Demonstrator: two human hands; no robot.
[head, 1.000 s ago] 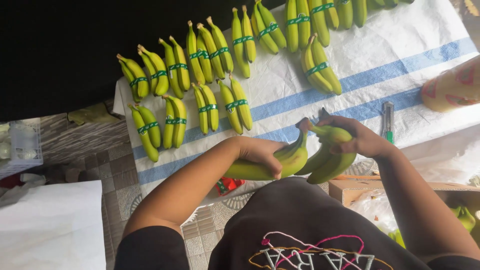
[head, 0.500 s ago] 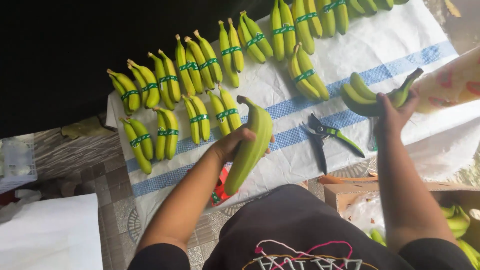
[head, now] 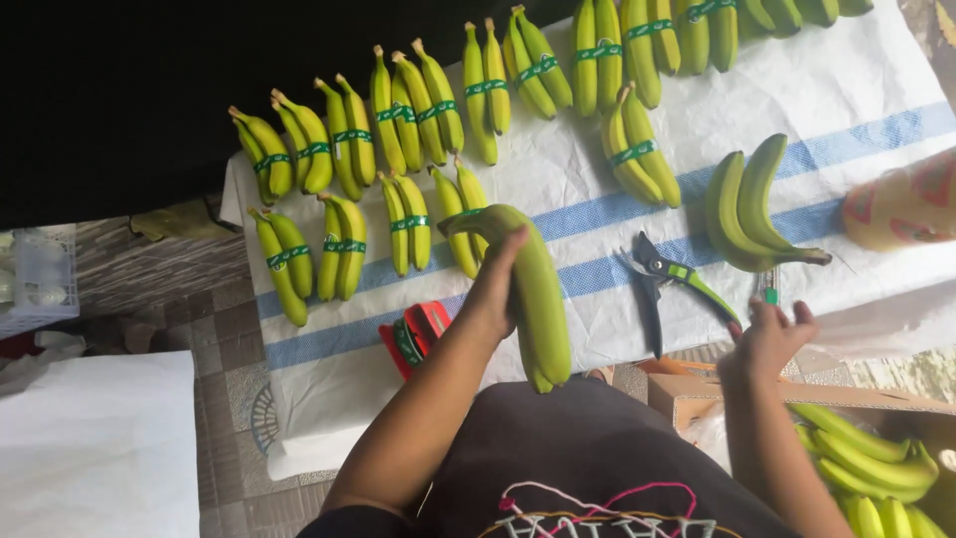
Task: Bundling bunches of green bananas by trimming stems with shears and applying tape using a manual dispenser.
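Green bananas, green-banded pairs (bands darker), white cloth with blue stripes, green-handled black shears, red tape holder.

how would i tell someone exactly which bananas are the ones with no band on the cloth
Start at the white cloth with blue stripes. On its right side, just above the green-handled shears, lies a bunch across the stripes. Unlike the other bunches on the cloth, it has no green band around it.
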